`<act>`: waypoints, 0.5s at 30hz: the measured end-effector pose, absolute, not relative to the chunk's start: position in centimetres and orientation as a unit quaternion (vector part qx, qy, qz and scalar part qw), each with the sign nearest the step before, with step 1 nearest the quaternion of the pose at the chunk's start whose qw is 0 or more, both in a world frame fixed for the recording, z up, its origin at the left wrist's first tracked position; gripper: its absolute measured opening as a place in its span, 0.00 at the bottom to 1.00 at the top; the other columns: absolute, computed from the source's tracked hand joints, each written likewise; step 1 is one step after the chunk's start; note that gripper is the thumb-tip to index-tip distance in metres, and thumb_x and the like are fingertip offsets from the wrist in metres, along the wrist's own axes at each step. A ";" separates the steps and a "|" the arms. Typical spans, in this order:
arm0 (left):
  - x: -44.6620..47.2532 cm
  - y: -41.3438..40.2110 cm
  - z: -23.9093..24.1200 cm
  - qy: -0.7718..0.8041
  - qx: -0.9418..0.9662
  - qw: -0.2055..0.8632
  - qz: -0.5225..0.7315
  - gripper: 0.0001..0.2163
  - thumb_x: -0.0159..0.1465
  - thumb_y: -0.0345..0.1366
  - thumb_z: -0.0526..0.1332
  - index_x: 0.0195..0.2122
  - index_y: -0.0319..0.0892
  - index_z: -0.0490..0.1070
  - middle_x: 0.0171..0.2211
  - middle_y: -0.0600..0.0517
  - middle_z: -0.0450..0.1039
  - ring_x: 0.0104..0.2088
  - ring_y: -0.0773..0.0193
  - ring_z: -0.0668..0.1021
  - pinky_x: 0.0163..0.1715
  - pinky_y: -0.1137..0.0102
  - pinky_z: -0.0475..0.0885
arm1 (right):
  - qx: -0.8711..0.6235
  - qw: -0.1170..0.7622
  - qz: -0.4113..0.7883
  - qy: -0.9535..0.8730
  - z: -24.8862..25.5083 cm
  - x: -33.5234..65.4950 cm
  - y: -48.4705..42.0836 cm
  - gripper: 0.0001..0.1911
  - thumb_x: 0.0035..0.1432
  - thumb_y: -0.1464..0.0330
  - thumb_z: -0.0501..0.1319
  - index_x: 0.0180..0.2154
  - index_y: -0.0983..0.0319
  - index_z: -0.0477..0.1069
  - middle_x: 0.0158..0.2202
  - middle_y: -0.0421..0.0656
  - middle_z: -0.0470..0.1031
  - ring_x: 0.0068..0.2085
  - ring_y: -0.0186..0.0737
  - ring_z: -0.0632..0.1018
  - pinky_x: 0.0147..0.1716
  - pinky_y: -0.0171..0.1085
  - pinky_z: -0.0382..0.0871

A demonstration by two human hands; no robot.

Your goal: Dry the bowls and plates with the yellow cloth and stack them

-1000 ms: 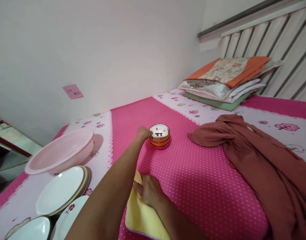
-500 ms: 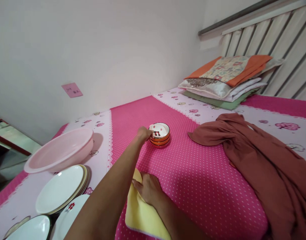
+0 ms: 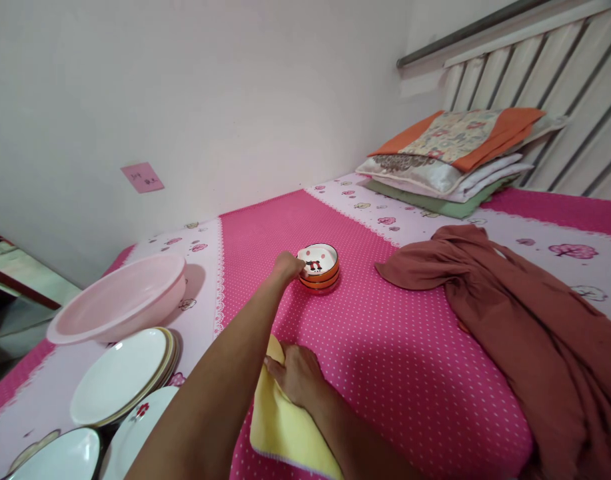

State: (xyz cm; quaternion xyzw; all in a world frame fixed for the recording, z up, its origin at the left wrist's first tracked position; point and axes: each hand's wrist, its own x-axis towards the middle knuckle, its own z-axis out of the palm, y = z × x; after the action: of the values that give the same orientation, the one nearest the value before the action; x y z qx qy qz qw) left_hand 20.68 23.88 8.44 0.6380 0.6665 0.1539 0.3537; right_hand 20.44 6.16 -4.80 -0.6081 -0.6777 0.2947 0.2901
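My left hand [image 3: 288, 267] reaches forward, its thumb and fingers closed on the near left rim of a small stack of bowls [image 3: 325, 279]. The bowls have orange outsides with dark rims, and the top one is white inside with a printed red and black figure. Most of my left fingertips are hidden behind the rim. Closer to me, my right hand [image 3: 300, 377] is closed on a folded yellow cloth [image 3: 280, 427], which hangs down below the fingers and passes partly behind my right forearm.
To the left are a pink basin [image 3: 122, 300], stacked white plates [image 3: 120, 377], a plate with a red flower [image 3: 140, 420] and a white dish [image 3: 60, 457]. A reddish-brown garment [image 3: 510, 320] lies right, with piled cushions [image 3: 455, 160] behind. Pink dotted bedding [image 3: 410, 347] spreads underneath.
Both hands stay almost in place. The printed figure inside the top bowl looks slightly shifted, as if the bowl moved a little in my left fingers.
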 end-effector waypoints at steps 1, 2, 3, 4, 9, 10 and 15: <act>20.8 23.9 8.3 0.669 0.633 0.360 0.151 0.18 0.70 0.43 0.65 0.58 0.40 0.73 0.56 0.43 0.74 0.50 0.53 0.80 0.48 0.54 0.79 | -0.608 0.290 0.294 -0.678 -4.8 20.5 6.2 0.23 0.70 0.52 0.56 0.48 0.60 0.81 0.43 0.53 0.86 0.44 0.55 0.85 0.43 0.43 0.72; 20.8 24.0 8.1 0.671 0.625 0.369 0.147 0.18 0.70 0.43 0.65 0.58 0.40 0.72 0.56 0.43 0.74 0.50 0.53 0.80 0.48 0.54 0.79 | -0.608 0.289 0.294 -0.678 -4.8 20.5 6.2 0.22 0.69 0.52 0.56 0.47 0.60 0.81 0.43 0.53 0.86 0.44 0.55 0.85 0.42 0.43 0.72; 20.9 24.0 7.9 0.674 0.618 0.379 0.144 0.19 0.70 0.43 0.65 0.58 0.40 0.72 0.56 0.43 0.74 0.50 0.53 0.80 0.48 0.54 0.79 | -0.608 0.288 0.294 -0.678 -4.8 20.5 6.2 0.22 0.69 0.53 0.56 0.47 0.60 0.81 0.42 0.53 0.85 0.44 0.55 0.85 0.42 0.43 0.72; 20.9 24.1 7.7 0.675 0.612 0.386 0.144 0.19 0.70 0.43 0.65 0.58 0.40 0.72 0.56 0.43 0.74 0.50 0.53 0.80 0.48 0.54 0.79 | -0.609 0.288 0.294 -0.678 -4.7 20.5 6.2 0.22 0.69 0.53 0.56 0.47 0.60 0.81 0.43 0.53 0.85 0.44 0.55 0.85 0.42 0.43 0.72; 21.0 24.5 6.6 0.679 0.593 0.406 0.148 0.19 0.70 0.42 0.65 0.58 0.40 0.72 0.57 0.42 0.74 0.51 0.53 0.80 0.49 0.54 0.79 | -0.609 0.288 0.295 -0.678 -4.8 20.4 6.1 0.22 0.70 0.52 0.55 0.46 0.59 0.81 0.42 0.53 0.85 0.44 0.56 0.85 0.42 0.44 0.72; 21.1 24.5 6.5 0.680 0.592 0.407 0.148 0.19 0.70 0.42 0.65 0.58 0.40 0.72 0.57 0.42 0.74 0.51 0.53 0.80 0.49 0.54 0.79 | -0.608 0.289 0.294 -0.678 -4.8 20.3 6.1 0.22 0.70 0.52 0.55 0.46 0.59 0.81 0.42 0.53 0.85 0.44 0.56 0.85 0.42 0.44 0.72; 21.1 24.3 6.5 0.677 0.601 0.399 0.145 0.18 0.70 0.43 0.65 0.58 0.41 0.72 0.57 0.43 0.74 0.51 0.53 0.80 0.49 0.54 0.79 | -0.608 0.292 0.291 -0.679 -5.0 20.4 6.2 0.21 0.70 0.52 0.56 0.48 0.59 0.80 0.44 0.52 0.85 0.46 0.56 0.85 0.44 0.44 0.71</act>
State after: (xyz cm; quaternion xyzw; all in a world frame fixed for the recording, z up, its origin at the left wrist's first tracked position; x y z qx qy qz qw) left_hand 21.11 24.26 6.46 0.6015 0.6766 0.1453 0.3991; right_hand 20.36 6.18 -5.00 -0.6081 -0.6786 0.2908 0.2918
